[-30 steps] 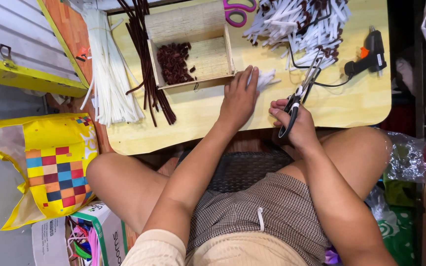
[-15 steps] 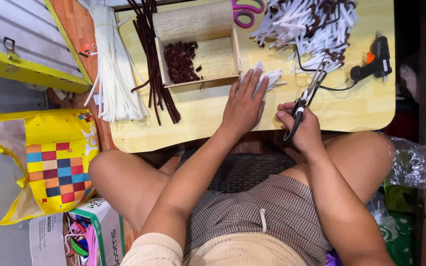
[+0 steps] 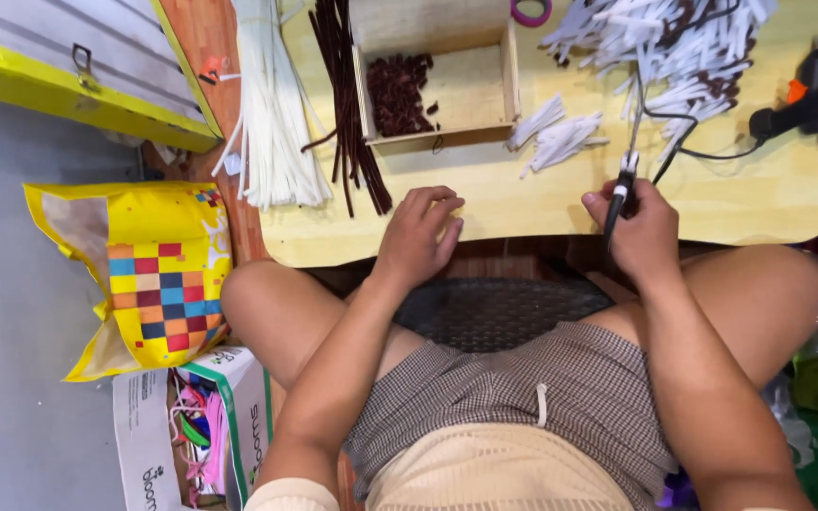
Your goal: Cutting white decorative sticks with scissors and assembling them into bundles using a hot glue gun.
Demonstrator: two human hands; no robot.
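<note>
While the person sits cross-legged at the low wooden table [image 3: 542,203], the single head view gives these points:

Head view, right hand: right hand [image 3: 638,227] is curled in a full fist round the black handles of the scissors [image 3: 625,168], blades pointing away toward the heap of cut white strips [image 3: 655,57].
Head view, left hand: left hand [image 3: 420,232] rests at the table's near edge, fingers loosely bent, holding nothing; it touches only the wood.
Scissor risk: blades lie close to the black cord [image 3: 674,142] of the glue gun [image 3: 802,95]; a careless snip could nick it, judging by how the cord runs just beside the tips.
Strip risk: the small bunch of white strips [image 3: 556,132] lies loose between the hands and the wooden tray [image 3: 433,71]; a sweep of either wrist could scatter it.
Tray risk: short brown pieces [image 3: 400,93] sit heaped in the open tray, and a bump could spill them.
Edge risk: the long white strip bundle [image 3: 272,114] and the dark brown sticks [image 3: 347,104] lie near the table's left edge and could slide off toward the yellow bag [image 3: 149,274].
</note>
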